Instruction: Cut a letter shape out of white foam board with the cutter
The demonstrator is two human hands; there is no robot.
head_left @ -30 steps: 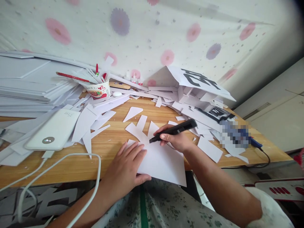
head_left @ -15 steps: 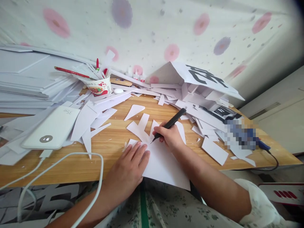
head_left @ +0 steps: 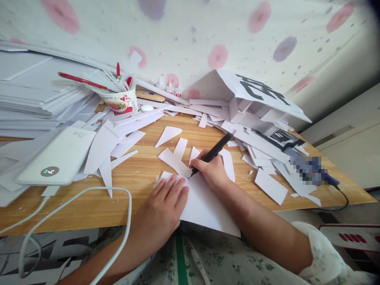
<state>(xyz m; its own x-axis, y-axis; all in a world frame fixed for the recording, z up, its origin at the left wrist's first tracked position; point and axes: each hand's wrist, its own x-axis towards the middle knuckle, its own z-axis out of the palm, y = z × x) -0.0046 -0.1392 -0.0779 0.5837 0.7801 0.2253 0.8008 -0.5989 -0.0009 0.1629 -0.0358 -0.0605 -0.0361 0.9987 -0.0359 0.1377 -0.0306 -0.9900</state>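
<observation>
A white sheet (head_left: 208, 208) lies at the front edge of the wooden table. My left hand (head_left: 166, 206) rests flat on its left part, fingers spread a little. My right hand (head_left: 209, 168) is closed round a black pen (head_left: 215, 149), whose tip meets the sheet near its upper edge, just right of my left fingertips. Beyond the sheet are cut white pieces: a forked one (head_left: 172, 160), a pointed one (head_left: 168, 135) and a curved one (head_left: 228, 164) partly behind my right hand.
At the left are a white power bank (head_left: 59, 154) with a looping cable (head_left: 129, 206), stacked white boards (head_left: 26, 91) and a paper cup (head_left: 121, 103) of strips. A white board model (head_left: 255, 93) stands back right, above scraps and a partly blurred blue tool (head_left: 314, 170).
The camera view has shifted slightly. Both hands keep nearly the same places on the sheet, and the pen tip remains near its upper edge.
</observation>
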